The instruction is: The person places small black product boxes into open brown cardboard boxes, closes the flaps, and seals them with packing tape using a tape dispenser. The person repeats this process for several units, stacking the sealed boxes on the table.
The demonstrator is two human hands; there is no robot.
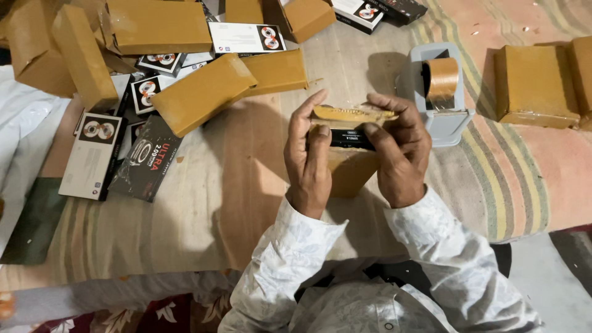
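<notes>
Both hands hold a small flat box half wrapped in brown paper, stood on end over the striped mat. My left hand grips its left side, thumb pressed on the front. My right hand grips the right side, fingers folding the brown paper flap along the top edge. A black strip of the box shows between the paper edges. A grey tape dispenser with a roll of brown tape stands just right of my right hand.
Several brown-wrapped boxes and unwrapped black and white flat boxes lie piled at the upper left. Two wrapped boxes sit at the far right. A striped mat covers the floor.
</notes>
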